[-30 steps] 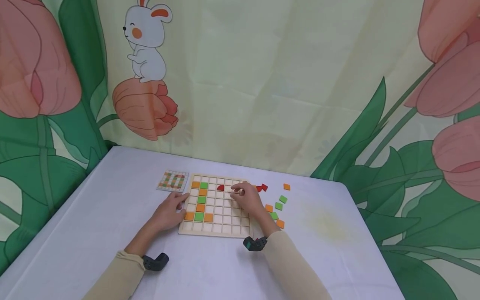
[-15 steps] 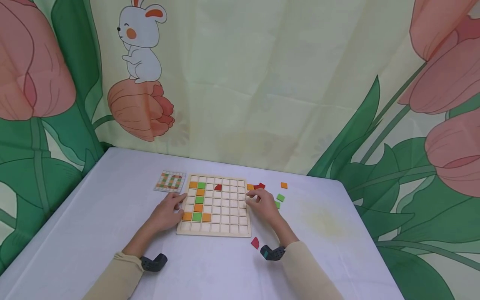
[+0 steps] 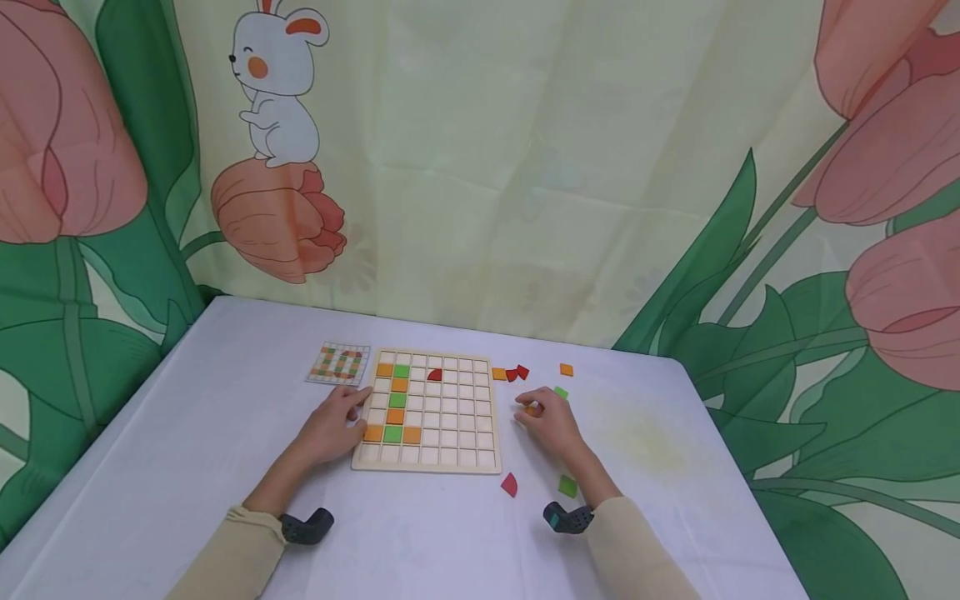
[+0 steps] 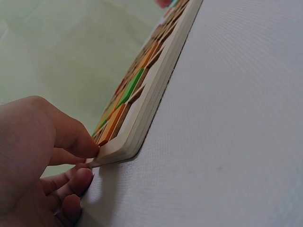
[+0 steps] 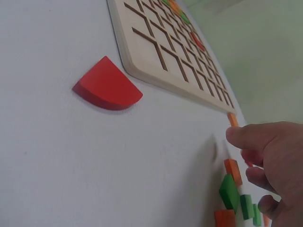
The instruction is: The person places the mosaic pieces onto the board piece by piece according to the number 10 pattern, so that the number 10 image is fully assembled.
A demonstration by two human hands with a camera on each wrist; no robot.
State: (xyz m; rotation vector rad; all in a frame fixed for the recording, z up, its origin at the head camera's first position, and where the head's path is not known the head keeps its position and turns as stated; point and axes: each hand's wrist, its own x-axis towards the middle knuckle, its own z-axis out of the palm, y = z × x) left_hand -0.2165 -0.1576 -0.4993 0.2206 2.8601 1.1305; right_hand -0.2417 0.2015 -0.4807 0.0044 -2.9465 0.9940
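Observation:
My left hand (image 3: 327, 429) rests at the left edge of a wooden grid board (image 3: 457, 435). In the left wrist view its thumb (image 4: 84, 144) touches the rim near a corner, with other fingers bent beside the board. Orange and green square tiles (image 3: 397, 401) sit in the board's left columns, and one red quarter-circle piece (image 3: 435, 376) lies in an upper cell. My right hand (image 3: 553, 423) is over the loose tiles right of the board, fingers bent and apart. An orange tile (image 5: 233, 172) shows just below its thumb, on the table.
A patterned card (image 3: 339, 364) lies beyond my left hand. Another red quarter-circle (image 3: 510, 484) is on the table by the board's near right corner, a green tile (image 3: 567, 486) beside my right wrist. Red pieces (image 3: 517, 373) and orange tiles (image 3: 566, 369) lie farther back.
My right hand has moved from over the board's upper right cells to the loose tiles on the right. My left hand stays at the board's edge; the head view shifts slightly.

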